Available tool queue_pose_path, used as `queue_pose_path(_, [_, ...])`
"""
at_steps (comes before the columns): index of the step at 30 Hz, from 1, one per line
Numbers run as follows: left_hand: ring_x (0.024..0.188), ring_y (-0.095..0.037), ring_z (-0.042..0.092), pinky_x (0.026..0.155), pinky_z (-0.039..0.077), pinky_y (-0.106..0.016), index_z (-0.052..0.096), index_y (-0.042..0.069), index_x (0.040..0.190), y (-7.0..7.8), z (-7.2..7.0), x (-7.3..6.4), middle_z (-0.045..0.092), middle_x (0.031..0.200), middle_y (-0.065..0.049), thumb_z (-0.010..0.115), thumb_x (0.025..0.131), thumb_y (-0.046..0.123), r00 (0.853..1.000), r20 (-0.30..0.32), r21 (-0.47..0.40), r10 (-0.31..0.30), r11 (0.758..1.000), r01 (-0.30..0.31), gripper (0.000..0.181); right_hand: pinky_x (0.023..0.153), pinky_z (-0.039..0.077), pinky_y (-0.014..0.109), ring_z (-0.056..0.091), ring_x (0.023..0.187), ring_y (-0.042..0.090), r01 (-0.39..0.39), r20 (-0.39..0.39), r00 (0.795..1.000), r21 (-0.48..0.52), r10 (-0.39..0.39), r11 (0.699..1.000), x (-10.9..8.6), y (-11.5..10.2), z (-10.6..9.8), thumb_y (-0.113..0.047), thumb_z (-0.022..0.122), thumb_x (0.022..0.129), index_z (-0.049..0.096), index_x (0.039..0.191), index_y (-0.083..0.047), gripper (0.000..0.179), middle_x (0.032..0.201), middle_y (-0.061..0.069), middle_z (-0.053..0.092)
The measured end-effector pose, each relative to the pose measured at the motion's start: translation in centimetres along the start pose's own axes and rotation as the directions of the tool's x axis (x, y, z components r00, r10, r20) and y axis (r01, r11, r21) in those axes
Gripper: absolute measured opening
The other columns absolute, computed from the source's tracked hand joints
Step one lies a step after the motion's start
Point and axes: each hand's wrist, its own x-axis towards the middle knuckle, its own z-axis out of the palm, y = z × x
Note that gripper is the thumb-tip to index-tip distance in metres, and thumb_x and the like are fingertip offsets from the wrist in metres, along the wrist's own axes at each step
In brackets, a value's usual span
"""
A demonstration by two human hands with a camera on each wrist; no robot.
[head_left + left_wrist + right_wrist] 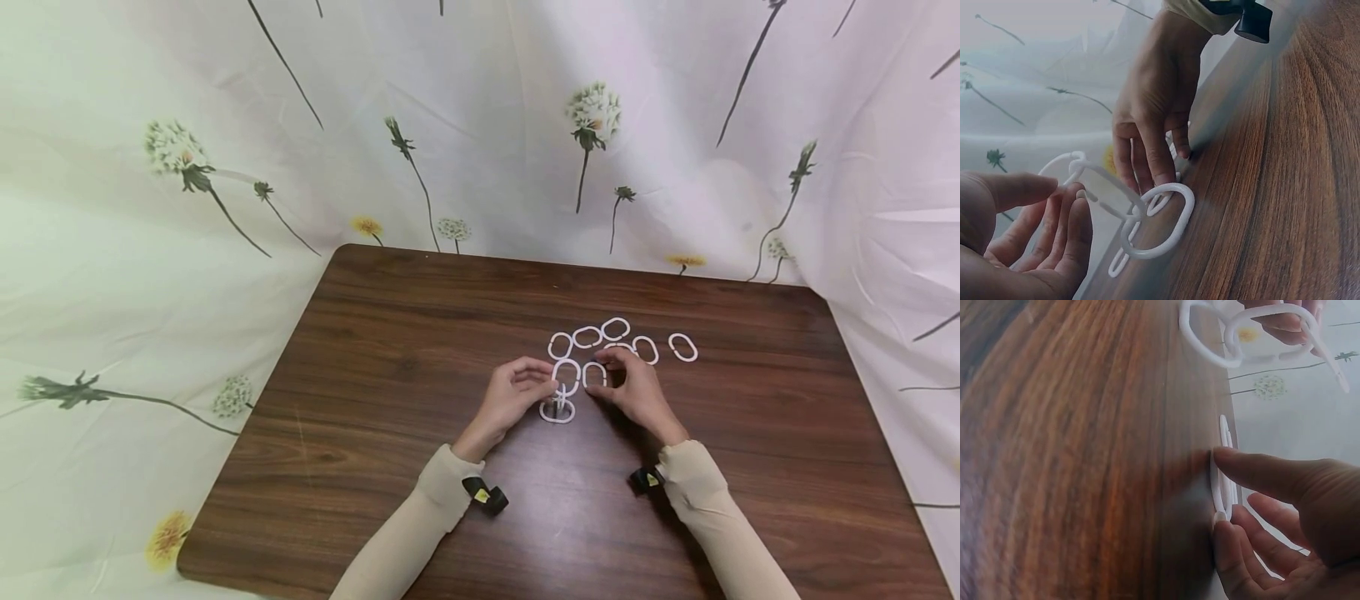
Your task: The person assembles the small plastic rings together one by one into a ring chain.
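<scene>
Between thumb and fingers, my left hand [512, 395] pinches a white plastic oval link [567, 361] at the top of a short chain. Hooked below it, the chain's lowest link [1189, 215] hangs at or just above the table; the head view does not settle whether it touches. My right hand [639, 395] is a little to the right, low at the wood. Its thumb and fingertips pinch another white oval link [1215, 481] by its two ends. In the left wrist view, the right hand's fingers [1159, 159] point down behind the chain.
Several loose white oval links lie just beyond the hands, one of them a link [587, 337] behind the chain. A separate link [682, 347] lies farther right. The dark wooden table [405, 333] has rounded corners and meets a flower-printed cloth [495, 125] at the back and sides.
</scene>
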Motion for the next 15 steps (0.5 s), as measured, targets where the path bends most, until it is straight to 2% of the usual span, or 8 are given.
queue_pose_path(4, [0.081,-0.011,0.072,0.089,0.064,-0.049,0.065,-0.013,0.12,0.1,0.09,-0.07,0.072,0.101,-0.019,0.074,0.091,-0.005,1.0,0.003,-0.001,-0.001,1.0,0.001,0.031,0.093,0.055,0.046,0.071,0.103,0.035,0.013,-0.004,1.0,-0.012,-0.013,1.0,-0.03,0.01,-0.03,-0.007,0.093,0.074,0.071,0.122,0.0,0.053,0.116,0.019,0.075])
queue_pose_path(7, [0.083,-0.015,0.072,0.091,0.062,-0.055,0.065,-0.013,0.12,0.22,0.14,-0.15,0.072,0.101,-0.021,0.074,0.091,-0.005,1.0,0.005,0.0,0.002,1.0,-0.002,0.031,0.089,0.056,0.044,0.07,0.099,0.034,0.019,-0.001,1.0,-0.041,-0.019,0.999,-0.13,0.08,-0.03,-0.009,0.094,0.074,0.072,0.122,-0.001,0.054,0.114,0.019,0.073])
queue_pose_path(15, [0.08,-0.011,0.071,0.092,0.061,-0.056,0.065,-0.013,0.12,0.19,0.13,-0.14,0.071,0.104,-0.027,0.073,0.091,-0.006,1.0,0.002,0.011,0.004,1.0,-0.004,0.031,0.074,0.051,0.029,0.066,0.085,0.023,-0.023,0.004,1.0,-0.091,0.023,0.996,-0.64,0.12,-0.16,-0.02,0.097,0.071,0.075,0.107,-0.006,0.044,0.097,0.012,0.068])
